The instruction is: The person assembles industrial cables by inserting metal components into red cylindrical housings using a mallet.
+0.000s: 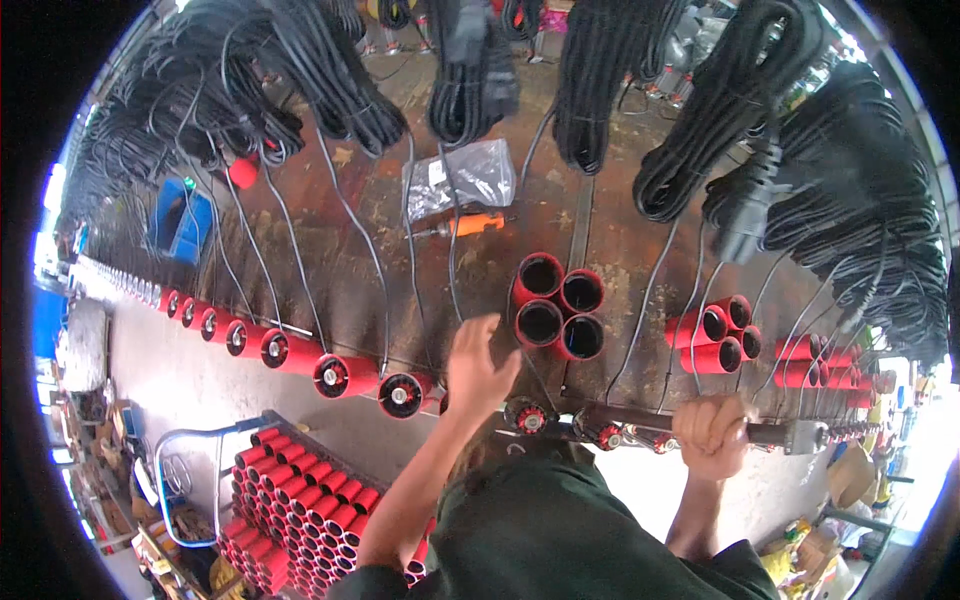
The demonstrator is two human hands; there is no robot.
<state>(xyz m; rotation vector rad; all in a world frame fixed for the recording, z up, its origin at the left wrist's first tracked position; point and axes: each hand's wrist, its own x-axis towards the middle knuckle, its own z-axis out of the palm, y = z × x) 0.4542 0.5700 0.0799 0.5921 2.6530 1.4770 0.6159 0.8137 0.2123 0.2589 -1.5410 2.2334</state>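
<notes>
My left hand (480, 368) is raised over the table's front edge with its thumb and fingers apart, holding nothing. Right of it, several open red tubes (540, 322) stand bundled upright. My right hand (712, 432) wraps around a hammer-like tool: a long dark handle (768, 434) with a grey metal block (805, 437) at its right end. The tool lies across the front edge. Between my hands, red-and-dark round parts (530, 415) on thin cables sit along that edge. Left of my left hand, a red tube with a round core inside (403, 394) lies facing me.
Black cable coils (465, 80) hang along the far side. An orange-handled tool (475, 224) and a clear plastic bag (460, 180) lie mid-table. More red tubes (712, 335) sit at right. A cart (190, 433) stacked with red tubes stands below left. A blue container (185, 222) is far left.
</notes>
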